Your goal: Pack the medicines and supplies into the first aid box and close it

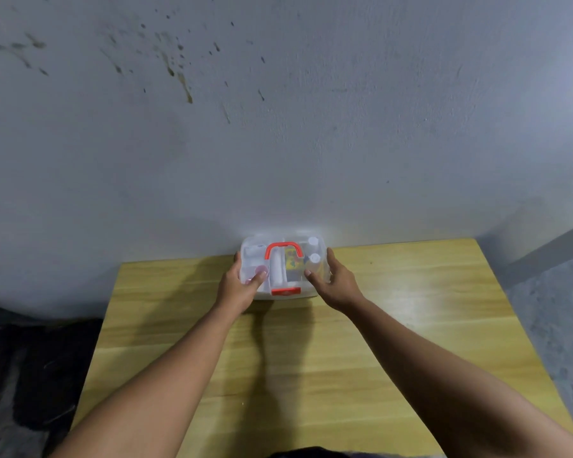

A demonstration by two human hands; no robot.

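Observation:
A clear plastic first aid box with a red handle and a red front latch stands at the far edge of the wooden table, against the wall. Its lid is down. Through the lid I see white bottles, a white roll, a yellow pack and a pink-capped item. My left hand grips the box's left side with the thumb on the lid. My right hand grips the right side the same way.
The yellow wooden table stretches from the box toward me. A grey stained wall rises right behind the box. Dark plastic sheeting lies on the floor to the left, grey floor to the right.

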